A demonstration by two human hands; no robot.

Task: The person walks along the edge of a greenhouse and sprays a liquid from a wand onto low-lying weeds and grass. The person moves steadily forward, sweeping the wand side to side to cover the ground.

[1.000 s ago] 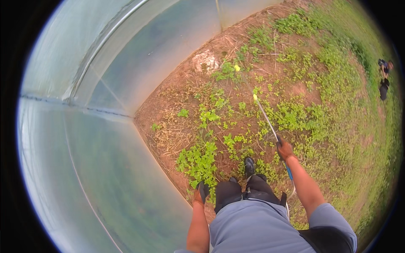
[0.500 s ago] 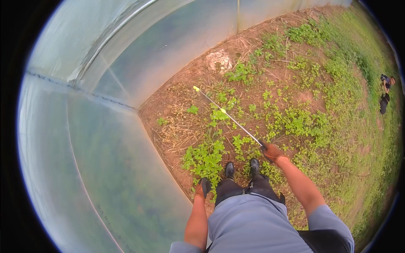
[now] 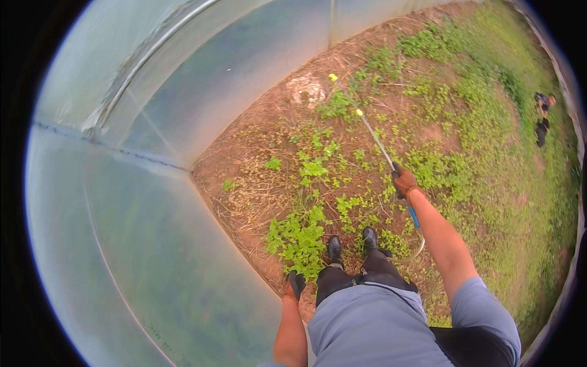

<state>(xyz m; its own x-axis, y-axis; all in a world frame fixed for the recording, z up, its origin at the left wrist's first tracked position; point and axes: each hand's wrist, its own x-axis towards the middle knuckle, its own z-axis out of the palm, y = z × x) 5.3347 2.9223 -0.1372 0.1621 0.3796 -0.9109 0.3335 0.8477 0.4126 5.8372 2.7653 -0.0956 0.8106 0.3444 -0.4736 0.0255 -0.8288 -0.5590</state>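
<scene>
Right hand, gloved in orange-brown, is clenched round the grip end of a thin spray wand, arm stretched forward and a bit to the right so the wand runs away from the body, up and leftward. Its yellow nozzle tip hangs just above the low green weeds, seemingly so the spray lands on foliage well clear of the feet. A blue handle section sticks out behind the fist, and a pale hose loops down from it toward the hip, slack, which probably lets the wand swing freely. Left hand, in a dark glove, hangs low beside the left thigh, just over a weed clump; it looks curled, but I cannot tell whether it grips anything. Black boots stand side by side at the edge of that clump, on reddish soil with dry straw. Clear plastic greenhouse wall curves along the left, meeting the ground right next to the person. A small second yellow spot lies on bare soil beyond the nozzle; kind unclear. Far right, another person crouches in the greenery, well apart.
</scene>
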